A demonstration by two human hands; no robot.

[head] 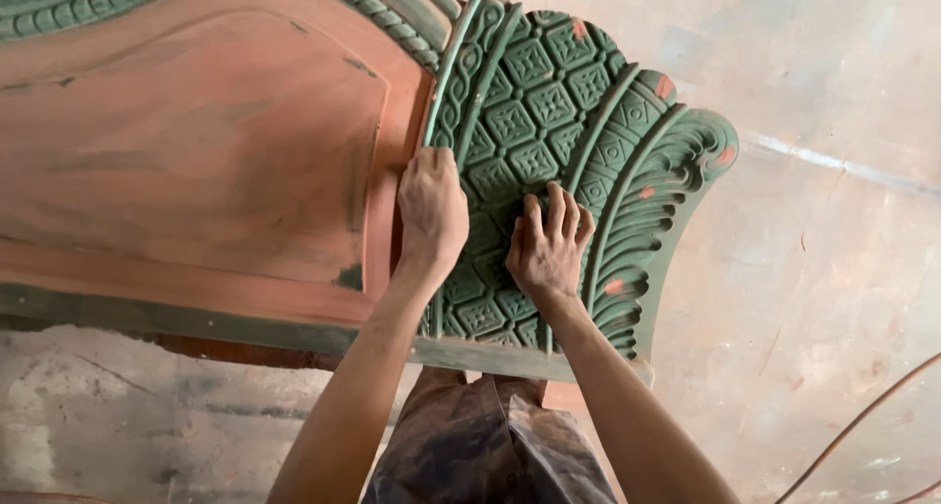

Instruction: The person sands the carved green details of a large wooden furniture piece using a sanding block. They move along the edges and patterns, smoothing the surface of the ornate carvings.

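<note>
Below me lies a pale, scuffed concrete floor [833, 269], stained in patches. A thin reddish-brown cable [863, 416] curves across its lower right corner. My dusty, dark grey-brown trousers [490, 445] show at the bottom edge. A whitish streak [833, 161] crosses the floor at right.

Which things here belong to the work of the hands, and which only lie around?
In the work:
- green carved wooden panel with diamond pattern
- left hand, pressed on it
- right hand, fingers spread on it

Lying around:
- thin reddish cable
- dusty concrete floor
</note>
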